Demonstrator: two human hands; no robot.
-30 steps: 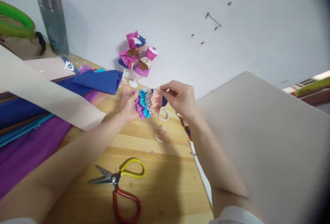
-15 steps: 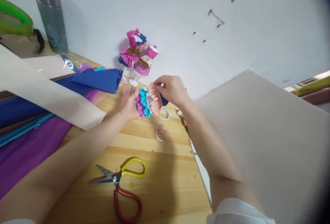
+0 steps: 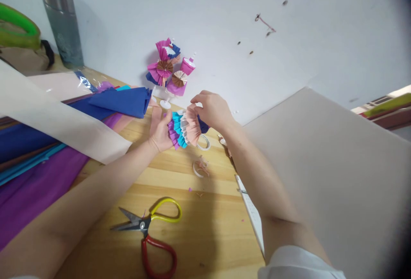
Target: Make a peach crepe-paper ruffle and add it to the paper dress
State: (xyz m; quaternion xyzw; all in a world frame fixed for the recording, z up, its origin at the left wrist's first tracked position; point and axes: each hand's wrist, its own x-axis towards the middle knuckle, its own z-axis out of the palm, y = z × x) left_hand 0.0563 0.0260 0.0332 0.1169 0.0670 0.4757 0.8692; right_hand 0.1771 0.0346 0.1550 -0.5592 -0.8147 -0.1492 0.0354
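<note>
A small piece of ruffled crepe paper [image 3: 182,129] in purple, turquoise, white, peach and dark blue bands is held above the table. My left hand [image 3: 161,135] grips it at the purple end, thumb on top. At the other end, my right hand [image 3: 212,108] pinches the peach ruffle [image 3: 193,130] between thumb and fingers. The dark blue part is partly hidden behind the right hand. Below the piece lie a roll of white tape [image 3: 203,142] and a second ring [image 3: 198,169] with peach scraps on it.
Open scissors [image 3: 146,225] with yellow and red handles lie on the wooden table [image 3: 192,244]. Folded crepe paper [image 3: 122,101] and a long cream strip [image 3: 70,120] cover the left. Paper-dressed figures [image 3: 170,67] stand by the wall, a flask [image 3: 62,22] at back left.
Both hands keep their hold on the ruffled piece, which is turned very slightly. The whole view has shifted a little; nothing else has visibly moved.
</note>
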